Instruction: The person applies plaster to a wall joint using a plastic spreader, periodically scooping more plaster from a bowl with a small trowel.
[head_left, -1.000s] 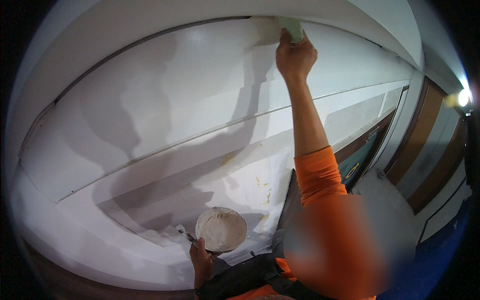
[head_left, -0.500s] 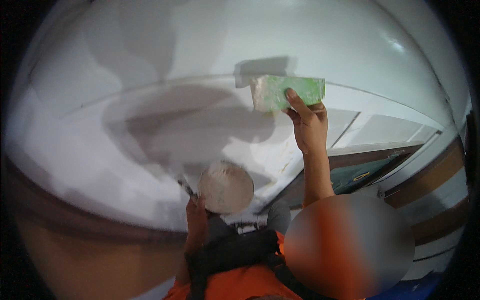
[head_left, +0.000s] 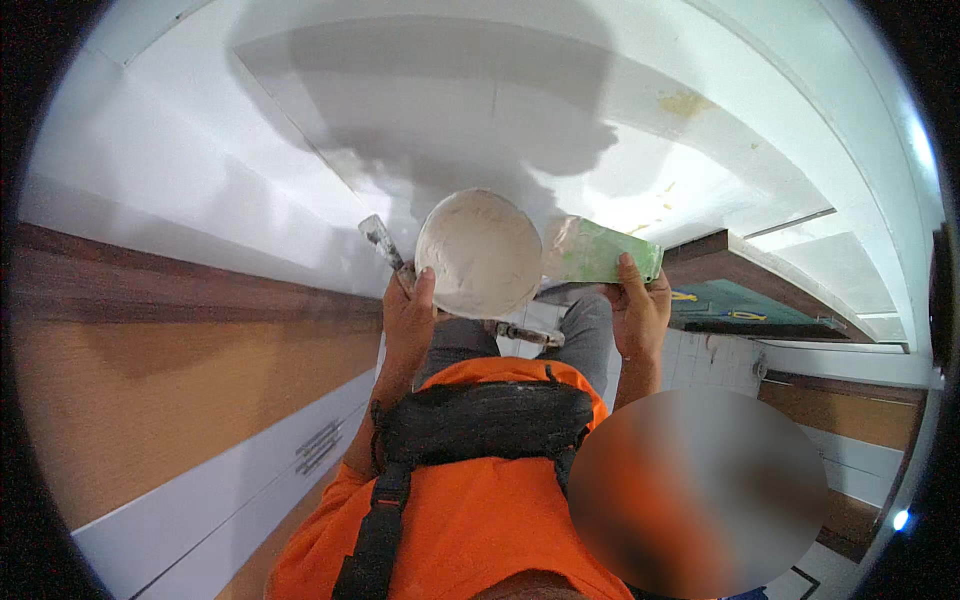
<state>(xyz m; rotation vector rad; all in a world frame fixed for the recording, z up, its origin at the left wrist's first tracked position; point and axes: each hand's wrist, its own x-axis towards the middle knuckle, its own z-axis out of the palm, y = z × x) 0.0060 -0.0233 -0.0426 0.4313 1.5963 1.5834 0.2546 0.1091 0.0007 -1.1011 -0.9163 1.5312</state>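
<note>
I see a white bowl [head_left: 478,252], caked off-white inside, and a pale green trowel [head_left: 600,255] smeared with white at one end. The knife [head_left: 385,245] blade is grey, crusted white. My shirt [head_left: 470,520] is bright orange, crossed by a black harness [head_left: 480,425]. The ceiling [head_left: 500,110] is white with grey shadow patches and a few yellow stains. The wall [head_left: 150,360] is brown wood grain with a white band below it.

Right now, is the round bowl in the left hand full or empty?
Full or nearly so: the bowl shows pale putty up to its rim. The left hand grips its edge together with a putty knife.
</note>
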